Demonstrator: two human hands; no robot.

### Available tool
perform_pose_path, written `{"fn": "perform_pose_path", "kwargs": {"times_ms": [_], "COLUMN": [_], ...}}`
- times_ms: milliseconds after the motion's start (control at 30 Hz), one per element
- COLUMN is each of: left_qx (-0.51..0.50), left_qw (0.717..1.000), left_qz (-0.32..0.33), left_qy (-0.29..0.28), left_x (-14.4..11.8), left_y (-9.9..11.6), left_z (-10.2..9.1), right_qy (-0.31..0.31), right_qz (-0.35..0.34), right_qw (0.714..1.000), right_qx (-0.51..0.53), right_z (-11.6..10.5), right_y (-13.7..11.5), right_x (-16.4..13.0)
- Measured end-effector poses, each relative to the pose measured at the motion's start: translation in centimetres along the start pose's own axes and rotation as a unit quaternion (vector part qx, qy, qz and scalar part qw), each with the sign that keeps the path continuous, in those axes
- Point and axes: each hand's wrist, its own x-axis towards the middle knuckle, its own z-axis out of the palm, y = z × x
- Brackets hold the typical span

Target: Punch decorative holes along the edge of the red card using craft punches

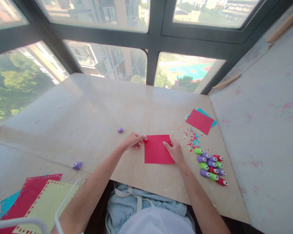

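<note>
Pale wood-grained tabletop (92, 110) bears a square red paper sheet (156, 152) between both grips: the left hand (134, 140) pinches a small red plastic punch (145, 140) at the sheet's far-left corner; the right hand (175, 151) grasps its right edge. Tiny multicoloured paper bits (194, 142) lie right of that grip.

The left hand (134, 140) is hiding much of a small red plastic punch (145, 139), and its grip on the corner of the red square paper sheet (156, 152) is staying too small to tell. The right hand (174, 151) is covering part of that sheet's right side. A red rectangular card (199, 121) is concealing most of a blue paper sheet (214, 123). Tiny red, blue and pale paper bits (194, 139) are blurring together, their shapes unreadable. The picture's edge is cutting off a pale yellow paper sheet with a punched border (48, 201).
</note>
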Motion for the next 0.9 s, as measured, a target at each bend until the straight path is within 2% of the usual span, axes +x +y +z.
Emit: {"fn": "perform_pose_path", "kwargs": {"times_ms": [567, 767, 900], "left_qx": [0.045, 0.044, 0.036], "left_qw": [0.998, 0.999, 0.999], "left_qz": [0.048, -0.008, -0.021], "left_qy": [0.014, 0.026, 0.021], "left_x": [-0.3, -0.7, -0.7], "left_y": [0.8, 1.0, 1.2], "left_z": [0.0, 0.5, 0.7], "right_qy": [-0.001, -0.006, -0.012], "right_qz": [0.009, 0.027, 0.033], "right_qw": [1.0, 1.0, 0.999], "right_qx": [-0.002, 0.011, 0.032], "right_z": [-0.1, -0.1, -0.1], "right_y": [-0.4, -0.4, -0.3], "right_x": [-0.1, -0.1, -0.1]}}
